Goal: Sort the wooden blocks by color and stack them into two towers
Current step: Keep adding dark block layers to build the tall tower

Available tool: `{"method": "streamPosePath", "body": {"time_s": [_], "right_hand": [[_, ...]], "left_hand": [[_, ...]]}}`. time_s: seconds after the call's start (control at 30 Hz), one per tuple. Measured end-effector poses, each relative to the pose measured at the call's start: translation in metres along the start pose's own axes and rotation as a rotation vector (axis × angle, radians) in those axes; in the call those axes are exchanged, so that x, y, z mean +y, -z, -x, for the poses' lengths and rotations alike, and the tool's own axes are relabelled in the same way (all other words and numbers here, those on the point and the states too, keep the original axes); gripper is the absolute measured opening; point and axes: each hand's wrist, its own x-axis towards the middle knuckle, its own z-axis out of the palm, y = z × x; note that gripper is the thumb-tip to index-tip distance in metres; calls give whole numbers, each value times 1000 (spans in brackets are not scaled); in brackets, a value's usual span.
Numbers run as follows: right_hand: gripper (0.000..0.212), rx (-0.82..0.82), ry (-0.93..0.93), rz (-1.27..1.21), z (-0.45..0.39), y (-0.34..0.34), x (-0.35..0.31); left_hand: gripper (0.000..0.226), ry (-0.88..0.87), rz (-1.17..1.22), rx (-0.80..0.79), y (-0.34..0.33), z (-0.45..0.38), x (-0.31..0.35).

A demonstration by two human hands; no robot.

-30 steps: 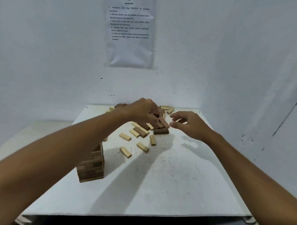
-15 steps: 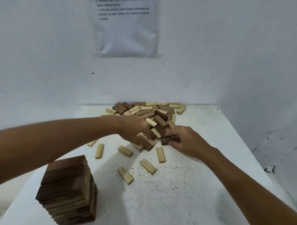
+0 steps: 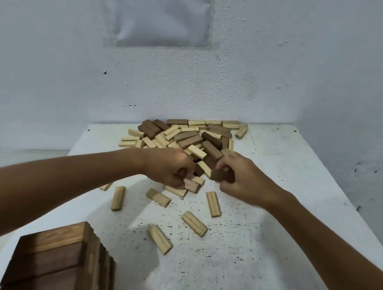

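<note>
Curling its fingers round a dark brown block (image 3: pixel 221 175) just right of the frame's centre, the right hand (image 3: pixel 241 180) holds its grip pinched on that piece at the near edge of the heap, thumb below and fingers over the top. The left hand (image 3: pixel 166 168), just left of centre, has its grip curled round another dark block (image 3: pixel 192 185), whose reddish-brown end pokes out below the fingertips; more dark wood seems to sit inside the fist, though how many pieces cannot be told. The two hands are near each other but apart, with a light block and a dark one between them. Behind them, in the middle of the frame against the white wall, lies the mixed pile of blocks (image 3: pixel 186 136), dark and light pieces jumbled over one another. In front of the hands several light blocks (image 3: pixel 193 223) lie singly and flat on the white speckled table (image 3: pixel 258 257), well apart from each other. In the lower left corner of the frame stands the dark tower (image 3: pixel 56 261), layers of dark brown blocks stacked crosswise, close to the camera and cut off by the bottom edge. A sheet of paper (image 3: pixel 156 16) is stuck to the wall at the upper centre.
</note>
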Motion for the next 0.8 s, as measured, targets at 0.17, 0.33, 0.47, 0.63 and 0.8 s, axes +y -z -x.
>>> {"method": "streamPosePath", "body": {"time_s": [0.17, 0.33, 0.47, 0.63, 0.8], "right_hand": [[22, 82, 0, -85, -24, -20, -10], [18, 167, -73, 111, -50, -38, -25], [28, 179, -136, 265, -63, -47, -40], [10, 232, -130, 432, -63, -58, -52], [6, 265, -159, 322, -60, -63, -60]], "left_hand": [[27, -8, 16, 141, 1, 10, -8], [19, 82, 114, 321, 12, 36, -20], [27, 209, 146, 351, 10, 58, -32], [36, 297, 155, 421, 9, 83, -42], [37, 370, 229, 473, 21, 109, -33]]}}
